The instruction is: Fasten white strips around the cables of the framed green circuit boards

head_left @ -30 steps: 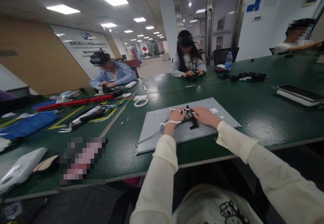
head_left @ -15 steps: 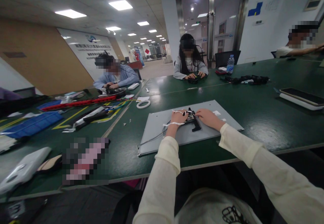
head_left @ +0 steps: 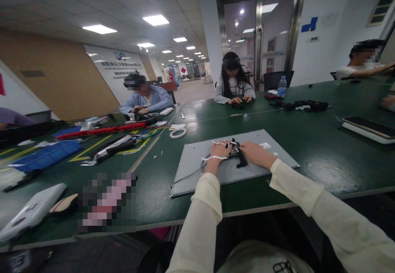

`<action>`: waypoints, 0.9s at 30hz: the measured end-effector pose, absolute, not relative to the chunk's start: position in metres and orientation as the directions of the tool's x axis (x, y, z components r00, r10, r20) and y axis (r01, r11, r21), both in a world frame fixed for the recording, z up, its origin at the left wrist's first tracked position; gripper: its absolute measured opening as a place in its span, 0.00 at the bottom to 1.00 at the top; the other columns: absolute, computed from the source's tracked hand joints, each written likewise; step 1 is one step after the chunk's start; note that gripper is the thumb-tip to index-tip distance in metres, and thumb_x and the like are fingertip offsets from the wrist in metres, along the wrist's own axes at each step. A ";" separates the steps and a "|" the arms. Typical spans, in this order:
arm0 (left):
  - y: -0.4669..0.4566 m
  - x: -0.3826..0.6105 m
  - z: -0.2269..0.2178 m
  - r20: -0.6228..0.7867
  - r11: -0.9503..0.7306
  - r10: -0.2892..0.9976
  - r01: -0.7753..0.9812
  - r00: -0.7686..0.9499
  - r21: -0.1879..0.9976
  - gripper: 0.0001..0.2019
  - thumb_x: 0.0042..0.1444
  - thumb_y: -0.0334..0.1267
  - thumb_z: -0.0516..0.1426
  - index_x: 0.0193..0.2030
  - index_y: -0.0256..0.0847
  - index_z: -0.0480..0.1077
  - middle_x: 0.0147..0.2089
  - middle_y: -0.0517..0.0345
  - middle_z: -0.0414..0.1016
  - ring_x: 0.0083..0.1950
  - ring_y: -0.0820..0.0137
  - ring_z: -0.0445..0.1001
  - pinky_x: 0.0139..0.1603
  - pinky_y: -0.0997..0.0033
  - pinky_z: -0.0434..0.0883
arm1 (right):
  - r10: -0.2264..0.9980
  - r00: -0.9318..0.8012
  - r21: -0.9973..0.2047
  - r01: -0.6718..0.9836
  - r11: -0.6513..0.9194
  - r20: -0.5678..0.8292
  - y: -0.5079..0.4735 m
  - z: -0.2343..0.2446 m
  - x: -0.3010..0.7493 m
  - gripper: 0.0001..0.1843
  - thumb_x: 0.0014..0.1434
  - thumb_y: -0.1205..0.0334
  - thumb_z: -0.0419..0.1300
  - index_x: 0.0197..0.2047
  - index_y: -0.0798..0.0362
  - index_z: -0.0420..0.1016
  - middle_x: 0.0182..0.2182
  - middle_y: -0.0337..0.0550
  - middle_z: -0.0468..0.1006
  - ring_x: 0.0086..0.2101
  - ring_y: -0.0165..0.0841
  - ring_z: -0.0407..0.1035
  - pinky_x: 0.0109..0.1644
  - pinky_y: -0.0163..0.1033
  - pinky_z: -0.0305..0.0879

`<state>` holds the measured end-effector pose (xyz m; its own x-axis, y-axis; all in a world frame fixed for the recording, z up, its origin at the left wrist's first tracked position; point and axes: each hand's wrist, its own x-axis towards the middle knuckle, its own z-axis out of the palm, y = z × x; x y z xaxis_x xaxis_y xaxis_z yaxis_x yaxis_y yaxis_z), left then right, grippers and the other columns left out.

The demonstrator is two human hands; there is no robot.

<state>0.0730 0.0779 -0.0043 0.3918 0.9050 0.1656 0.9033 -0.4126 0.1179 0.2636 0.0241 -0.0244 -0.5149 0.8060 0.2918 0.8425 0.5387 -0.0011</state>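
A grey metal panel lies flat on the green table in front of me. Near its far middle sits a small circuit board with a black bracket. My left hand is curled at the board's left side, with a white cable looped over its back and wrist. My right hand rests against the board's right side, fingers bent onto it. A thin grey wire trails from the board toward the panel's left edge. What the fingertips pinch is hidden.
A roll of white tape lies beyond the panel's left. A blue tray, a red strip and cables crowd the left table. A flat device sits at right, a water bottle at back. Three other people work across the tables.
Both hands stay on the board with hardly any movement. My head has tilted up a little, so the panel and hands sit lower in the picture.
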 end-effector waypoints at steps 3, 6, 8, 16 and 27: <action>0.077 0.071 -0.005 0.176 -0.420 0.901 0.900 0.397 0.118 0.20 0.64 0.46 0.46 0.57 0.45 0.69 0.59 0.53 0.72 0.60 0.63 0.68 0.65 0.60 0.56 | 0.807 -0.514 -0.003 0.843 0.538 0.290 0.022 -0.023 0.262 0.17 0.65 0.73 0.49 0.51 0.61 0.74 0.50 0.55 0.73 0.52 0.39 0.65 0.57 0.41 0.60; 0.075 0.069 -0.005 0.149 -0.377 0.922 0.915 0.356 0.143 0.21 0.64 0.49 0.45 0.58 0.48 0.67 0.61 0.53 0.70 0.62 0.60 0.67 0.64 0.52 0.56 | 0.809 -0.514 -0.007 0.843 0.538 0.284 0.021 -0.021 0.260 0.16 0.64 0.73 0.49 0.51 0.61 0.74 0.49 0.56 0.74 0.52 0.40 0.66 0.57 0.41 0.60; 0.074 0.068 -0.004 0.125 -0.354 0.933 0.919 0.336 0.173 0.21 0.64 0.50 0.45 0.59 0.49 0.65 0.62 0.52 0.68 0.63 0.58 0.65 0.64 0.47 0.56 | 0.808 -0.514 -0.008 0.842 0.539 0.289 0.021 -0.021 0.259 0.16 0.65 0.73 0.49 0.51 0.61 0.74 0.49 0.56 0.74 0.51 0.40 0.67 0.56 0.41 0.61; 0.072 0.069 0.000 0.084 -0.311 0.950 0.932 0.300 0.186 0.23 0.63 0.51 0.44 0.60 0.47 0.64 0.64 0.48 0.66 0.65 0.57 0.62 0.63 0.42 0.55 | 0.806 -0.501 -0.026 0.844 0.535 0.314 0.024 -0.025 0.258 0.17 0.65 0.72 0.49 0.51 0.60 0.74 0.49 0.55 0.74 0.51 0.39 0.67 0.57 0.41 0.61; 0.063 0.068 0.006 0.340 -0.310 0.910 0.934 0.239 0.175 0.26 0.62 0.46 0.50 0.65 0.42 0.59 0.63 0.46 0.66 0.65 0.59 0.61 0.67 0.51 0.51 | 0.842 -0.240 -0.415 0.784 0.462 0.483 0.022 -0.011 0.257 0.17 0.63 0.69 0.49 0.48 0.57 0.77 0.46 0.49 0.78 0.47 0.35 0.70 0.54 0.39 0.63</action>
<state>0.0683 0.0625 0.0063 0.2387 0.9097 0.3397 0.9344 -0.3104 0.1747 0.2565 0.0217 -0.0106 -0.2402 0.8418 0.4834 0.7839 0.4620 -0.4149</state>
